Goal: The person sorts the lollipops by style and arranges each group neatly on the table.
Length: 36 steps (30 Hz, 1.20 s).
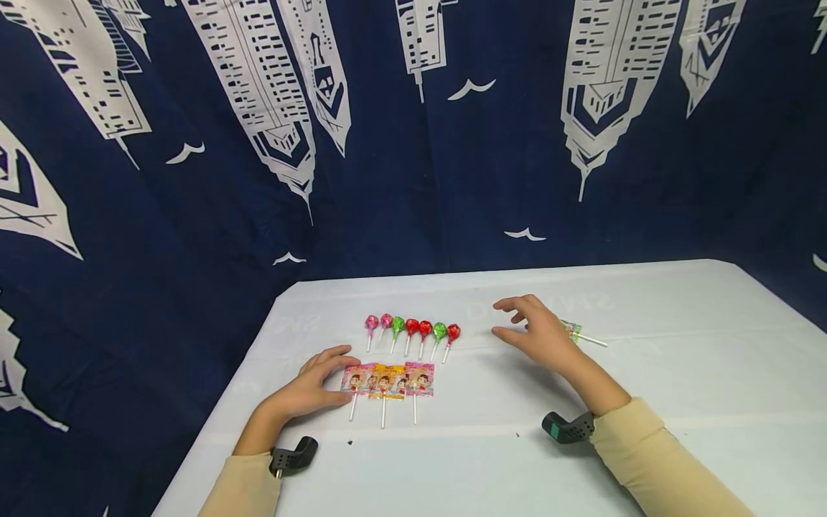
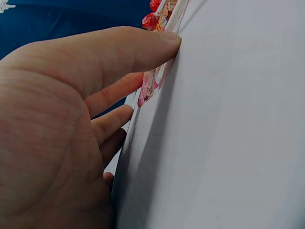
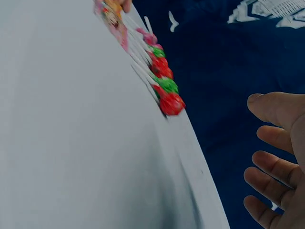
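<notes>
A row of several round lollipops (image 1: 412,332) in pink, green and red wrappers lies on the white table (image 1: 678,388). In front of them lie three flat lollipops (image 1: 388,380) in pink and yellow cartoon wrappers. My left hand (image 1: 316,384) rests on the table, thumb and fingers touching the leftmost flat lollipop (image 2: 151,86). My right hand (image 1: 536,330) hovers open to the right of the row, fingers spread, holding nothing. Just behind it lies one more wrapped lollipop (image 1: 578,332), partly hidden. The right wrist view shows the round lollipops (image 3: 164,86) edge-on and my spread fingers (image 3: 271,143).
A dark blue curtain (image 1: 413,143) with white skyscraper prints hangs behind and to the left of the table. The table's left edge (image 1: 220,424) runs close to my left forearm. Black wrist mounts (image 1: 568,427) sit on both forearms.
</notes>
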Motion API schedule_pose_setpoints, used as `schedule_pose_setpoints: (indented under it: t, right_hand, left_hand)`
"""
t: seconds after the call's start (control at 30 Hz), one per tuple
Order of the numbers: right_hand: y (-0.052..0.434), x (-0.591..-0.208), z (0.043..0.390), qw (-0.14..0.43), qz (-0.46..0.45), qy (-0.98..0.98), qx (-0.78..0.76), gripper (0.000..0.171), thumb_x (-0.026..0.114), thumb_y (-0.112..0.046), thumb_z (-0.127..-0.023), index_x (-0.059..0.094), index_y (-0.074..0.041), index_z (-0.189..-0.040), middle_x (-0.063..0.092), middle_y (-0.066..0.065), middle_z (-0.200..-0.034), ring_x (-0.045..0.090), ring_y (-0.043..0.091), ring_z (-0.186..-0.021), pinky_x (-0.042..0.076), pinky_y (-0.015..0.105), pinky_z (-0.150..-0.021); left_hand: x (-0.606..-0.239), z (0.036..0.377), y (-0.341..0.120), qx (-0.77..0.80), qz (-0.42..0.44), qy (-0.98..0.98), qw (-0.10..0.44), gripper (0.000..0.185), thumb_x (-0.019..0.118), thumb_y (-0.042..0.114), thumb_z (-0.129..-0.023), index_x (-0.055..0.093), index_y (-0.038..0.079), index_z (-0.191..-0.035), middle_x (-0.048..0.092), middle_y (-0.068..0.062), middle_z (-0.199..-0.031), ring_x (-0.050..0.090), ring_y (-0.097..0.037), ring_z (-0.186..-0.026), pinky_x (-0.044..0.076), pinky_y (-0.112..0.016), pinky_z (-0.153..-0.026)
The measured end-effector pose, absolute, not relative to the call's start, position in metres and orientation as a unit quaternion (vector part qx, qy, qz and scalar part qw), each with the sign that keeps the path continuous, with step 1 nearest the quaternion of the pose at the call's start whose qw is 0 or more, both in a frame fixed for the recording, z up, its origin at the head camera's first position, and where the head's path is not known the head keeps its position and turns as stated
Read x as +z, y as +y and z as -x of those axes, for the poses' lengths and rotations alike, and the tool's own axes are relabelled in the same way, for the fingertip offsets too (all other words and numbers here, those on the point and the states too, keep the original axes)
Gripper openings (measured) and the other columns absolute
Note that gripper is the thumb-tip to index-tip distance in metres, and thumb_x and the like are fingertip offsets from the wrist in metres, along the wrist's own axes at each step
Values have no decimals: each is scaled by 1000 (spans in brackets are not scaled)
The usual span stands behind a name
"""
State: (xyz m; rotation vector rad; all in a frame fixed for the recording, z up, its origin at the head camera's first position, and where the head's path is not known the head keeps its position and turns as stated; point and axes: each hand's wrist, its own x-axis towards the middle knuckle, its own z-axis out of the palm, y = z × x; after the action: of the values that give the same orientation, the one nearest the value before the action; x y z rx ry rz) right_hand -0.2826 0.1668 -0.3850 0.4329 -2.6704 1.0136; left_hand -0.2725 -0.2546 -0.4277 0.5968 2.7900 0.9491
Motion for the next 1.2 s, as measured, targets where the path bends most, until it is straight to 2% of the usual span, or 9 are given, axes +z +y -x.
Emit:
schedule_pose_setpoints:
  t: [0.17,0.43,0.7,0.97,1.2]
  right_hand:
    - [192,-383,290,98,-145,-916,361,41,63,-20,-91,54,-13,-130,52,12,-130,55,32,-113,45,50,-93]
    - [226,-386,296,55,-147,-911,382,45,50,-4,-93,47,-13,-137,43,14,-140,46,38,-125,40,54,-98]
    - [249,-393,297,36,-147,-916,371,46,54,-9,-94,45,-11,-139,41,18,-144,42,40,-128,33,59,-103]
    - [267,-394,293,16,-124,-931,342,48,50,-9,-95,42,-14,-142,35,21,-148,38,43,-130,30,63,-103]
    - [273,-403,298,27,-137,-937,321,49,47,2,-90,46,-6,-138,42,28,-140,41,48,-127,31,63,-102]
  left_hand:
    - [-426,273,-254,312,-198,927,69,56,76,30,-79,55,28,-131,28,0,-156,18,-34,-145,16,-64,-111]
    - [-425,272,-255,304,-196,930,69,56,75,32,-79,54,28,-132,28,-2,-157,18,-36,-145,16,-66,-110]
    - [-424,271,-254,309,-198,928,69,57,75,32,-79,54,26,-132,28,-3,-156,19,-35,-145,16,-65,-110]
    - [-425,272,-253,314,-193,926,74,56,75,29,-79,55,28,-131,27,0,-157,18,-33,-145,16,-64,-111]
    - [-425,271,-253,319,-196,925,70,56,76,30,-79,55,28,-130,29,0,-156,19,-33,-144,17,-65,-110]
